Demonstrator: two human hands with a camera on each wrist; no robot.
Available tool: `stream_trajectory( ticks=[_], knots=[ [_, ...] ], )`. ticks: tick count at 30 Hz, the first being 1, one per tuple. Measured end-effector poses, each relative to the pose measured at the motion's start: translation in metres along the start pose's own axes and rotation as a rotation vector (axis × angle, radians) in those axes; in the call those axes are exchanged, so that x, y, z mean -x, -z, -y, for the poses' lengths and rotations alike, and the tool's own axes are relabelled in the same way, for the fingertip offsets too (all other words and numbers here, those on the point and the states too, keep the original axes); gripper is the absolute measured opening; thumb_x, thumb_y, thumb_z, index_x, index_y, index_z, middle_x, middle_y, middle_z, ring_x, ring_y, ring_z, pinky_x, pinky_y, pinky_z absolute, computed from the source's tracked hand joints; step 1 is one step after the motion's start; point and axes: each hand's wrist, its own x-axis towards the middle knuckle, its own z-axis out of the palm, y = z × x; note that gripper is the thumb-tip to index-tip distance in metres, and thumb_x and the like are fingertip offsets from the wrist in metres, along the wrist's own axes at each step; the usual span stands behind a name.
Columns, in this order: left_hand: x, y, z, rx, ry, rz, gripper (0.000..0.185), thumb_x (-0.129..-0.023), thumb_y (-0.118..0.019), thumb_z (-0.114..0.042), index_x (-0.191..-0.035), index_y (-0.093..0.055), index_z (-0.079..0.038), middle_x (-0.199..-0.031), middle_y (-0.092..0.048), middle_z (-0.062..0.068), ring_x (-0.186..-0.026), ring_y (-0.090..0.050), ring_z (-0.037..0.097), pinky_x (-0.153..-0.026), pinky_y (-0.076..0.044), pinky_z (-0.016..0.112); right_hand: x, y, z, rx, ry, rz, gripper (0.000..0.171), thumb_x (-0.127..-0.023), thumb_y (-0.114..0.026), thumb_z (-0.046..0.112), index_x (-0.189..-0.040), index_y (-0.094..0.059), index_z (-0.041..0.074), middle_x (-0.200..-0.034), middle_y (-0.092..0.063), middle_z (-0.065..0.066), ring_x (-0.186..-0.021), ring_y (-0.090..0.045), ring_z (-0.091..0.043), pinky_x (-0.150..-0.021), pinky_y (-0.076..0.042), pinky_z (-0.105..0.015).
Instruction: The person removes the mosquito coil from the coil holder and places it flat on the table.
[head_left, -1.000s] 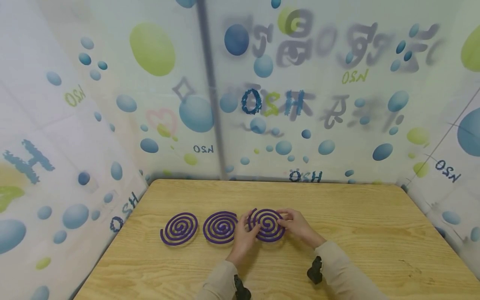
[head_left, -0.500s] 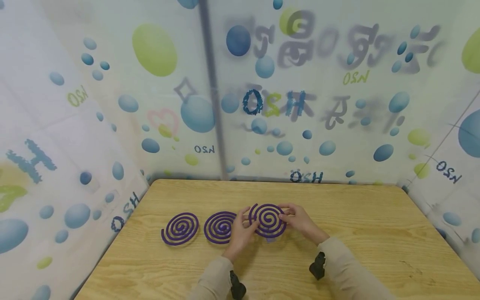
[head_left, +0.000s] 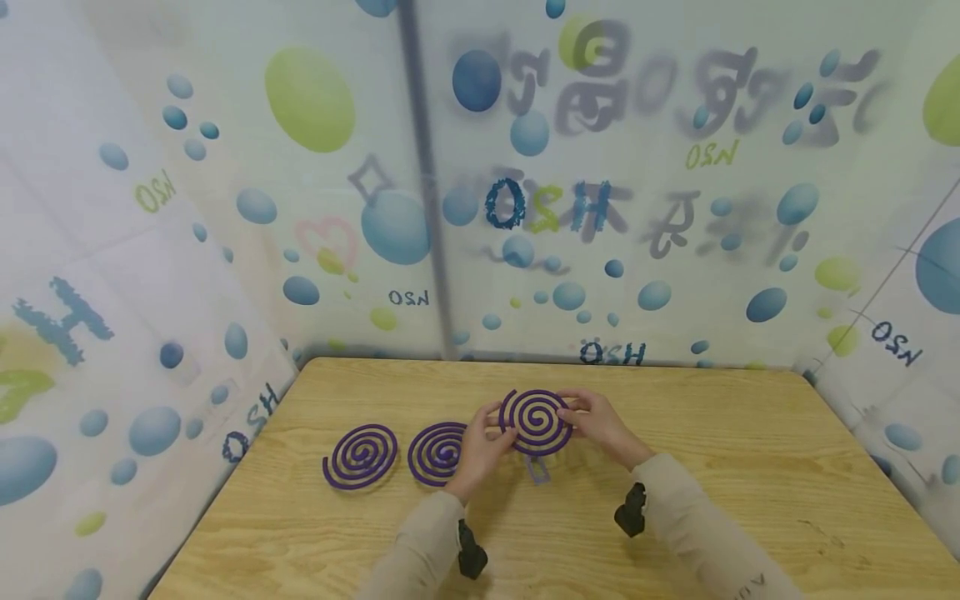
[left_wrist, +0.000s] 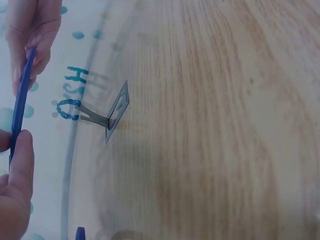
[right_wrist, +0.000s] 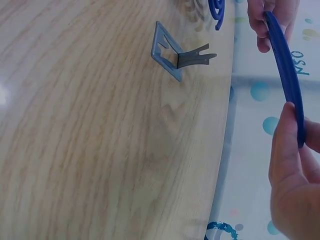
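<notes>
Wooden table [head_left: 712, 467] is lying under both my hands, carrying everything else. Purple mosquito coils are next in size, and I am counting three. I am holding one coil [head_left: 536, 422] lifted clear of the wood between my hands, tilted up on edge so its spiral is facing me; my left hand [head_left: 480, 446] is pinching its left rim and my right hand [head_left: 600, 427] is pinching its right rim, a two-sided grip that I judge is sparing the brittle spiral any bending. In the wrist views the coil [right_wrist: 286, 70] is showing as a thin blue-purple band between thumb and fingers [left_wrist: 21, 165]. Two more coils are lying flat to the left of my left hand: the nearer coil [head_left: 437, 454] is partly tucked behind that hand, and the far coil [head_left: 361, 456] is sitting just beyond it, apart from it. Smallest is one metal coil stand [right_wrist: 176, 54], resting on the wood just below the lifted coil, its pronged tab bent upward, probably to spear a coil's centre.
</notes>
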Motion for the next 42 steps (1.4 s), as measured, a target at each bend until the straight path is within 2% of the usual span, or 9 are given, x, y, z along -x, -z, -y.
stream_trajectory(
  ticks=[3, 6, 11, 17, 23, 27, 36, 42],
  knots=[
    [-0.004, -0.001, -0.001, -0.022, 0.006, -0.024, 0.054, -0.078, -0.06, 0.004, -0.127, -0.037, 0.006, -0.102, -0.052, 0.025, -0.071, -0.062, 0.033, -0.065, -0.054, 0.042, -0.004, 0.0, 0.002, -0.002, -0.017, -0.013, 0.034, -0.088, -0.051, 0.002, -0.122, -0.047, -0.004, -0.101, -0.056, -0.021, -0.082, -0.061, -0.024, -0.07, -0.053, -0.037],
    [-0.007, -0.002, -0.003, -0.067, 0.015, -0.05, 0.054, -0.078, -0.061, 0.002, -0.127, -0.039, 0.002, -0.101, -0.054, 0.023, -0.066, -0.061, 0.034, -0.062, -0.054, 0.042, -0.01, -0.001, 0.002, -0.005, -0.027, -0.028, 0.034, -0.088, -0.051, 0.002, -0.121, -0.047, -0.004, -0.101, -0.056, -0.021, -0.081, -0.061, -0.023, -0.071, -0.053, -0.037],
    [-0.013, -0.003, -0.006, -0.153, 0.007, -0.069, 0.053, -0.078, -0.062, 0.001, -0.126, -0.04, 0.0, -0.098, -0.055, 0.02, -0.065, -0.061, 0.033, -0.057, -0.054, 0.035, -0.018, -0.001, 0.0, 0.014, -0.032, -0.063, 0.033, -0.088, -0.052, 0.004, -0.12, -0.048, -0.004, -0.103, -0.056, -0.023, -0.082, -0.061, -0.024, -0.072, -0.053, -0.038],
    [-0.023, -0.004, 0.002, -0.218, 0.004, -0.078, 0.052, -0.077, -0.064, 0.001, -0.125, -0.043, 0.0, -0.094, -0.057, 0.018, -0.06, -0.061, 0.031, -0.051, -0.053, 0.03, -0.027, 0.0, -0.008, 0.009, -0.037, -0.113, 0.032, -0.087, -0.055, 0.005, -0.116, -0.05, -0.006, -0.103, -0.055, -0.023, -0.081, -0.061, -0.023, -0.071, -0.053, -0.035],
    [-0.031, -0.004, 0.008, -0.214, 0.036, -0.089, 0.053, -0.076, -0.065, 0.001, -0.125, -0.043, 0.002, -0.095, -0.057, 0.019, -0.062, -0.062, 0.027, -0.056, -0.054, 0.032, -0.036, -0.003, -0.017, -0.026, -0.029, -0.155, 0.028, -0.085, -0.055, 0.0, -0.11, -0.051, -0.011, -0.097, -0.057, -0.023, -0.076, -0.061, -0.021, -0.067, -0.054, -0.032],
    [-0.033, -0.005, 0.008, -0.243, 0.036, -0.115, 0.053, -0.076, -0.064, 0.002, -0.124, -0.044, 0.006, -0.096, -0.057, 0.021, -0.061, -0.062, 0.022, -0.056, -0.053, 0.027, -0.042, -0.007, -0.025, -0.031, -0.042, -0.194, 0.024, -0.083, -0.055, -0.004, -0.106, -0.053, -0.012, -0.096, -0.057, -0.023, -0.076, -0.06, -0.02, -0.067, -0.054, -0.032],
    [-0.039, -0.009, 0.018, -0.324, -0.013, -0.153, 0.048, -0.073, -0.066, 0.004, -0.117, -0.049, 0.01, -0.095, -0.059, 0.024, -0.062, -0.063, 0.025, -0.061, -0.054, 0.027, -0.043, -0.01, -0.034, 0.054, -0.066, -0.275, 0.02, -0.08, -0.058, -0.004, -0.099, -0.058, -0.011, -0.093, -0.061, -0.023, -0.078, -0.061, -0.026, -0.066, -0.054, -0.032],
    [-0.041, -0.012, 0.024, -0.401, -0.048, -0.205, 0.043, -0.069, -0.067, 0.006, -0.11, -0.054, 0.01, -0.094, -0.061, 0.023, -0.078, -0.061, 0.029, -0.072, -0.052, 0.034, -0.045, -0.011, -0.042, 0.091, -0.074, -0.299, 0.017, -0.079, -0.059, -0.005, -0.095, -0.061, -0.01, -0.088, -0.063, -0.02, -0.076, -0.061, -0.023, -0.063, -0.053, -0.028]
  ],
)
